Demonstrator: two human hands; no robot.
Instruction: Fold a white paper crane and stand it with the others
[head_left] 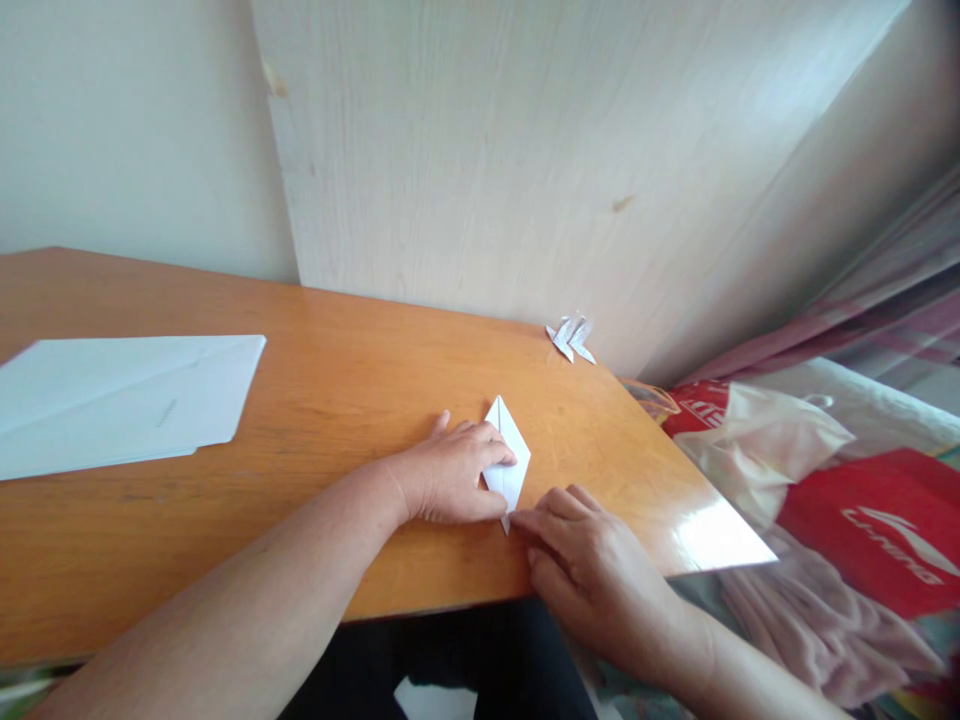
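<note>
A small piece of white paper folded into a long kite shape (516, 470) lies on the table, one point toward the wall and the other toward me. My left hand (456, 472) rests over its left side, fingertips and thumb pressing it down and hiding part of it. A crease runs along its upper part. At the near point, my right hand (589, 555) has its index fingertip touching or right beside the paper. Its thumb sits apart from that finger, and the other fingers are loosely curled.
White sheets (135, 405) lie stacked on the wooden table (352, 370) at left. Small folded paper pieces (571, 338) sit by the wall at the back right. Beyond the right edge are a red bag (885, 530), a cream bag (772, 440) and pinkish cloth (817, 620). Paper (435, 700) shows near my lap.
</note>
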